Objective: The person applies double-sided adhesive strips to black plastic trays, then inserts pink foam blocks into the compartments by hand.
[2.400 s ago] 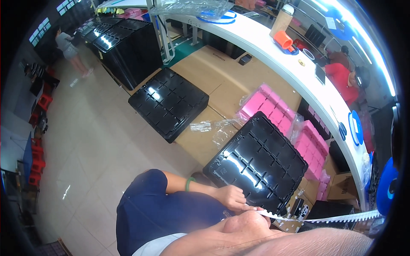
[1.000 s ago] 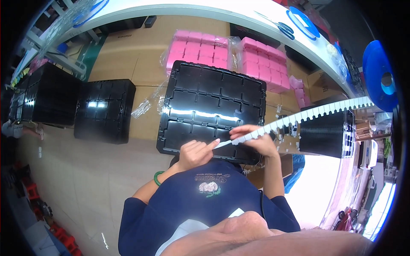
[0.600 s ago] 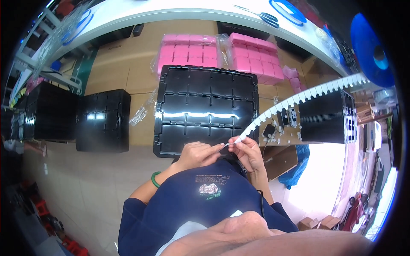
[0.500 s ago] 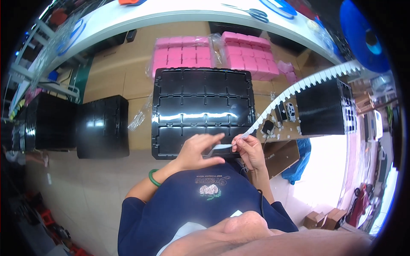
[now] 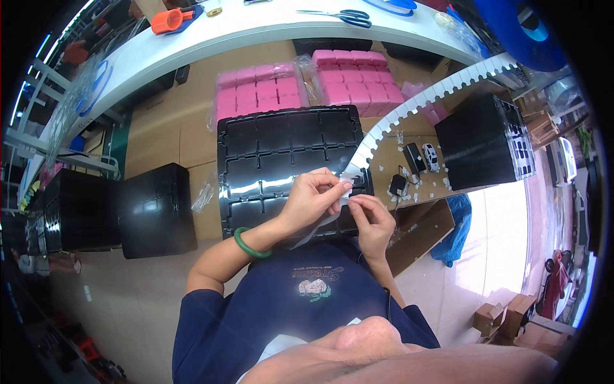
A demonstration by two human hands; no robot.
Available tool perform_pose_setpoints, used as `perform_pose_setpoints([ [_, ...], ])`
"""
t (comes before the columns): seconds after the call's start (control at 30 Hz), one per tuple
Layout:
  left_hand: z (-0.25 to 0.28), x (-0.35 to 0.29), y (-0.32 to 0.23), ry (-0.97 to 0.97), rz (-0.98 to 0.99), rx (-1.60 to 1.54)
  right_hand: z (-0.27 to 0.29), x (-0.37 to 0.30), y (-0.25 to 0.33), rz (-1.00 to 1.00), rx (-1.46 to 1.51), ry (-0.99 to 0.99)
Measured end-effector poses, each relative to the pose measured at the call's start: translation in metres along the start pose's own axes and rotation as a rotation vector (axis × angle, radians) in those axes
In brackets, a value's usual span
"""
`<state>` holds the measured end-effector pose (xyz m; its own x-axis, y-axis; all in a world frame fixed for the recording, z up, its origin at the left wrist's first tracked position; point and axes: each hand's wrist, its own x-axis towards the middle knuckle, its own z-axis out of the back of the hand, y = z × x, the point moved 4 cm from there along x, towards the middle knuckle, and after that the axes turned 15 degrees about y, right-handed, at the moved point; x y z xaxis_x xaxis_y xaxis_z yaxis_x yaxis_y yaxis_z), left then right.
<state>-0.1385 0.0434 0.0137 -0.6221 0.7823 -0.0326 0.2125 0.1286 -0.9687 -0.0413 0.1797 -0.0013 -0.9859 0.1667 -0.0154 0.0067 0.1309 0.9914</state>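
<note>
A white strip with notched edges [image 5: 409,102] curves from a blue reel [image 5: 499,25] at the upper right down to my hands. My left hand [image 5: 310,200] is closed, thumb and fingers pinching the strip near its lower end. Just right of it, my right hand [image 5: 374,221] pinches a small white piece at the strip's edge; the fingertips partly hide it. A thin translucent tail [image 5: 316,232] hangs below my left hand. Beneath both hands lies a black plastic tray [image 5: 268,131] with moulded rectangular compartments.
Two blocks of pink foam [image 5: 259,93] stand behind the tray. Stacks of black trays [image 5: 476,150] flank it at right and left. White scraps, a black adapter [image 5: 397,185] and a toy car [image 5: 431,157] lie at right. Scissors [image 5: 352,17] rest on the white shelf.
My left hand has moved forward and right and now pinches the strip; before, its fingers were apart. My right hand has shifted its hold beside it. The whole view has tilted slightly.
</note>
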Motion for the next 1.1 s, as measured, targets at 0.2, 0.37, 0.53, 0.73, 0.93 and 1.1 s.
perform_pose_setpoints([
  [0.2,0.014,0.067,-0.015,0.011,-0.024,0.155,0.004,0.002,0.06,0.711,-0.844,-0.21],
  [0.37,-0.051,0.152,0.003,0.157,-0.041,0.025,0.038,0.03,0.108,0.667,-0.815,-0.295],
  [0.53,-0.038,0.106,0.011,0.473,-0.141,0.683,0.049,0.108,0.107,0.367,-0.857,0.053],
  [0.73,-0.01,0.005,-0.024,0.423,-0.167,0.53,0.035,0.2,0.022,0.301,-1.108,0.356],
  [0.93,0.028,-0.071,-0.014,0.103,-0.04,0.464,0.029,0.226,-0.012,0.271,-1.293,0.375],
  [1.1,0.044,-0.112,0.004,-0.236,0.058,0.247,0.028,0.226,-0.01,0.238,-1.208,0.347],
])
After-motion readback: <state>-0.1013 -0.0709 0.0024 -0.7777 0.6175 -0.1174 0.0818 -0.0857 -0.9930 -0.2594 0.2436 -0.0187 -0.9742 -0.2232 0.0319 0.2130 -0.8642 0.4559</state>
